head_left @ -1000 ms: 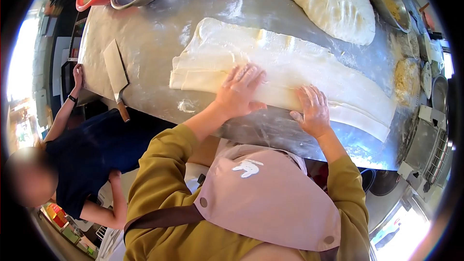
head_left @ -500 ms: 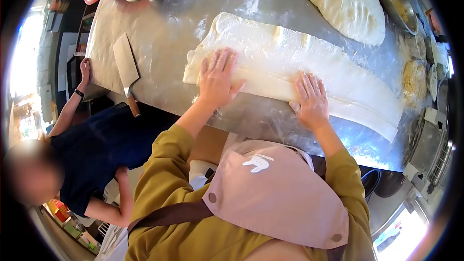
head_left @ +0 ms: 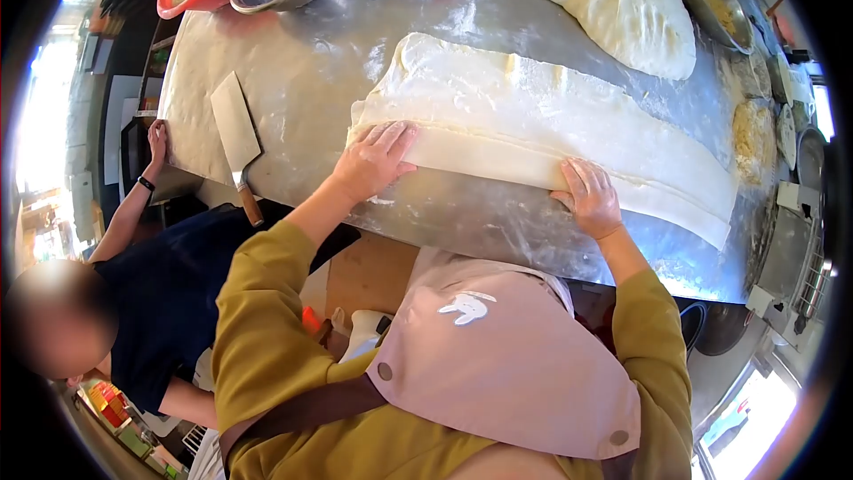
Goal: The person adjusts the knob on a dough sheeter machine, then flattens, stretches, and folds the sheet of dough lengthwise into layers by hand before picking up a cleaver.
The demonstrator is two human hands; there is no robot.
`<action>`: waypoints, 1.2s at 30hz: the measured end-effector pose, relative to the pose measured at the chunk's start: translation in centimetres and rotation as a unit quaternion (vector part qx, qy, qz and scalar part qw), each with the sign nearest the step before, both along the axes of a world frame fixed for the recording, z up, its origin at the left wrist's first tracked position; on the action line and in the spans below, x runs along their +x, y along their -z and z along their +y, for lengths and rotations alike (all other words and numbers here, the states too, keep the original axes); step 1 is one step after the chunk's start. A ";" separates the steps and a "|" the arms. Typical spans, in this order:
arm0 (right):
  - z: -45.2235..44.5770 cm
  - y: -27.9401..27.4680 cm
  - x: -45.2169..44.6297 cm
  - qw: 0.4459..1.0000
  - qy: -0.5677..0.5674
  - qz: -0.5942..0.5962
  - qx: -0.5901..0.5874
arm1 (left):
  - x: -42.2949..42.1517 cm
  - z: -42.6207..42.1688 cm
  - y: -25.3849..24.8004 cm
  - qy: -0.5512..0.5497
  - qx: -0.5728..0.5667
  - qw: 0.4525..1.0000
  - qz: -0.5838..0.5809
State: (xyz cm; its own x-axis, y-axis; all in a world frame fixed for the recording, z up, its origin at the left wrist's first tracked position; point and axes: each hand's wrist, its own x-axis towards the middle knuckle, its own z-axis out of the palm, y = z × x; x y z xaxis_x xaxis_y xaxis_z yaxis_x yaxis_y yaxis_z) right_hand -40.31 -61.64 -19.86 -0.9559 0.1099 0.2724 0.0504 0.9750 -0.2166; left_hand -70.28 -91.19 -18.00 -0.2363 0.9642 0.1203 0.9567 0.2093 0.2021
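A long sheet of dough (head_left: 569, 107), folded along its near edge, is spread on the tabletop (head_left: 311, 98). The fold is touched by the left hand (head_left: 371, 160) and right hand (head_left: 592, 196), fingers (head_left: 391, 136) slightly bent; whether dough is pinched cannot be told. A cleaver (head_left: 233, 124) is seen leftward.

The head view (wide-angle, black-cornered) looks forward and down from close above a pink apron (head_left: 506, 356) and metal worktable (head_left: 302, 62).
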 end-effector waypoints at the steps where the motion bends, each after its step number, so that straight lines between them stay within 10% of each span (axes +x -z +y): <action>1: 0.4 -0.2 0.0 1.000 -0.017 -0.003 0.015 | -0.3 -0.1 0.3 0.019 0.003 1.000 0.024; 17: 2.1 -0.2 1.3 0.999 0.033 -0.035 0.020 | -1.6 1.1 1.4 0.009 0.081 0.993 0.091; 36: 5.3 -8.6 1.9 0.948 -0.043 -0.268 -0.167 | -2.5 -0.2 -8.4 -0.012 -0.275 0.945 -0.179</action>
